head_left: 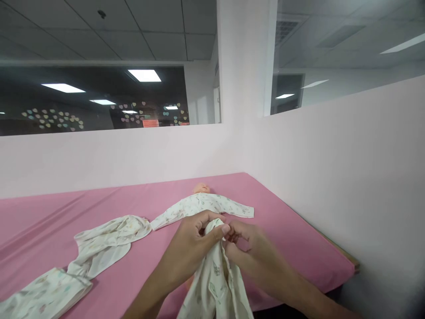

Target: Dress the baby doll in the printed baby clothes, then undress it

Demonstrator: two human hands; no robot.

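Observation:
In front of me, my left hand (199,237) pinches the top of a white printed baby garment (217,274) between thumb and fingers. My right hand (247,248) has its fingertips closed on the same cloth, just right of my left thumb. The garment hangs down from both hands toward the bottom of the view; its exact kind is unclear. Behind my hands lies a baby doll (202,188) on its back, wearing a white printed long-sleeved top (199,203) with both sleeves spread out. The doll's lower body is mostly hidden by my hands and the cloth.
A pink sheet (139,274) covers the table, which meets pale walls behind and at right. To the left lie a crumpled white printed cloth (109,239) and a folded printed cloth (44,294). Windows (99,97) stand above the wall.

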